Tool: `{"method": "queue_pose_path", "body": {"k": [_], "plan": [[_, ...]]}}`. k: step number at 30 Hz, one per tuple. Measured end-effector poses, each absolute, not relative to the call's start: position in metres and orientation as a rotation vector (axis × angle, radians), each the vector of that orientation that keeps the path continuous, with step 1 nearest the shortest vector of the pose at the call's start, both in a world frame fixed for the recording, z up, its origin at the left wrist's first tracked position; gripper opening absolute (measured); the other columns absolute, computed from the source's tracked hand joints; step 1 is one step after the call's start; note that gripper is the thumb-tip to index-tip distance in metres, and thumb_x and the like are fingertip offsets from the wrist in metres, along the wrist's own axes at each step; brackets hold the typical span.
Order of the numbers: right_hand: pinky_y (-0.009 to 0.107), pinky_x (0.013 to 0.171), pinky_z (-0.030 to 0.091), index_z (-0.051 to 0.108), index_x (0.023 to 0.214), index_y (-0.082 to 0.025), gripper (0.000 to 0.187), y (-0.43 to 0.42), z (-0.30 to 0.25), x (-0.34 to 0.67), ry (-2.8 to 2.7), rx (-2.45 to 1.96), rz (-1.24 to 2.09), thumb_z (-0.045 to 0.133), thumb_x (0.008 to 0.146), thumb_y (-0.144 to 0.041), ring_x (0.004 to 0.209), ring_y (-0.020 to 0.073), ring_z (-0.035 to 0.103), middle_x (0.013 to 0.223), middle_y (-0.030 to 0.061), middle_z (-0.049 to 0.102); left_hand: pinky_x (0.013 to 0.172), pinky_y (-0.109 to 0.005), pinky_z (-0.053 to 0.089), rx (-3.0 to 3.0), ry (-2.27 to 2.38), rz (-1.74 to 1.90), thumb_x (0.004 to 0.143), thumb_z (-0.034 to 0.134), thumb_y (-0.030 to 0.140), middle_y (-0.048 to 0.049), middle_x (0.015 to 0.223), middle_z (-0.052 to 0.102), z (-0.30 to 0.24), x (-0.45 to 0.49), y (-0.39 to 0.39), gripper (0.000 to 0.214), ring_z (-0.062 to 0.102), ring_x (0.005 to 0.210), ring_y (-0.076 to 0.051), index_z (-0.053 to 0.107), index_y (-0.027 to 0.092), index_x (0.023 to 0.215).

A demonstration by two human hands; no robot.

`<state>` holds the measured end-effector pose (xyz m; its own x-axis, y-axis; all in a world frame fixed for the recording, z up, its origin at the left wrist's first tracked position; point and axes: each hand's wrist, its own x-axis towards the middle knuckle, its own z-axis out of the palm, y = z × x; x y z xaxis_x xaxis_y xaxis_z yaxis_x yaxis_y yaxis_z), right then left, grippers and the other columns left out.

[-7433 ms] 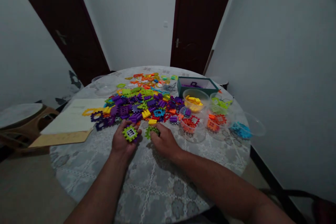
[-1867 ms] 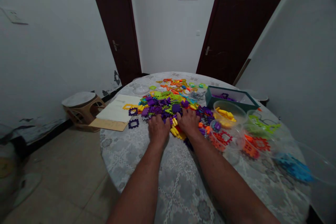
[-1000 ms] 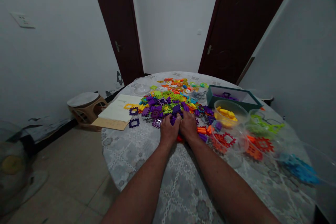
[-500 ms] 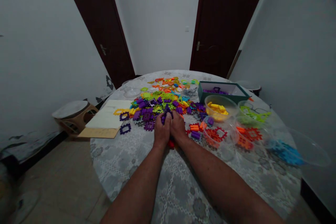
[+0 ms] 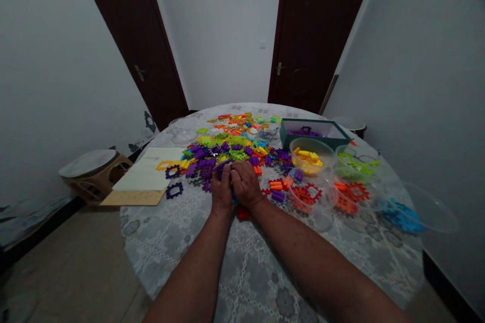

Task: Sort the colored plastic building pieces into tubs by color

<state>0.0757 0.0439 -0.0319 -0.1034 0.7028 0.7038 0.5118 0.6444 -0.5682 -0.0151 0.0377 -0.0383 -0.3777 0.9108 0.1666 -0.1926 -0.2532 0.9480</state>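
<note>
Left hand [image 5: 222,190] grips purple plastic pieces [image 5: 222,164].

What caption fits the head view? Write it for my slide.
Left hand and right hand closed together around purple plastic, before a multicoloured heap, clear bowls to the right.

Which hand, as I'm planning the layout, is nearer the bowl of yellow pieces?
Right. The right hand is to the left of the bowl of yellow pieces; the left hand is beside the right hand, farther left.
</note>
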Motion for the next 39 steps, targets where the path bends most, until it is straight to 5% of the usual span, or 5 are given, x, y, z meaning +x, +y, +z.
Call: {"method": "queue_pose_path", "body": {"k": [12, 19, 32, 39], "plan": [[0.04, 0.1, 0.048, 0.067, 0.103, -0.02, 0.029, 0.048, -0.035, 0.075, -1.742, -0.909, 0.146, 0.039, 0.103, -0.026, 0.105, 0.0239, 0.059, 0.107, 0.0108, 0.067, 0.097, -0.033, 0.052, 0.734, 0.891, 1.76, 0.08, 0.077, 0.04, -0.0044, 0.112, 0.073, -0.041, -0.015, 0.041, 0.042, 0.07, 0.104, -0.019, 0.066, 0.022, 0.116], [0.041, 0.095, 0.05, 0.067, 0.099, -0.021, 0.025, 0.049, -0.036, 0.076, -1.705, -0.806, 0.128, 0.042, 0.102, -0.023, 0.1, 0.0239, 0.061, 0.1, 0.0093, 0.069, 0.085, -0.028, 0.051, 0.684, 0.924, 1.701, 0.075, 0.081, 0.038, -0.0004, 0.097, 0.072, -0.04, -0.016, 0.041, 0.046, 0.069, 0.089, -0.016, 0.066, 0.023, 0.115], [0.041, 0.097, 0.052, 0.068, 0.108, -0.02, 0.027, 0.045, -0.033, 0.079, -1.667, -0.783, 0.158, 0.042, 0.104, -0.024, 0.103, 0.0232, 0.063, 0.104, 0.01, 0.07, 0.086, -0.027, 0.052, 0.595, 0.769, 1.642, 0.073, 0.088, 0.041, -0.0019, 0.101, 0.073, -0.034, -0.015, 0.038, 0.049, 0.07, 0.093, -0.017, 0.068, 0.022, 0.112], [0.039, 0.099, 0.052, 0.071, 0.113, -0.023, 0.029, 0.049, -0.034, 0.076, -1.337, -0.858, 0.607, 0.048, 0.104, -0.038, 0.106, 0.0219, 0.067, 0.111, 0.0065, 0.073, 0.08, -0.029, 0.056, 0.504, 0.748, 1.587, 0.065, 0.091, 0.029, -0.0024, 0.096, 0.075, -0.032, -0.014, 0.04, 0.055, 0.073, 0.085, -0.018, 0.066, 0.021, 0.114]]}}
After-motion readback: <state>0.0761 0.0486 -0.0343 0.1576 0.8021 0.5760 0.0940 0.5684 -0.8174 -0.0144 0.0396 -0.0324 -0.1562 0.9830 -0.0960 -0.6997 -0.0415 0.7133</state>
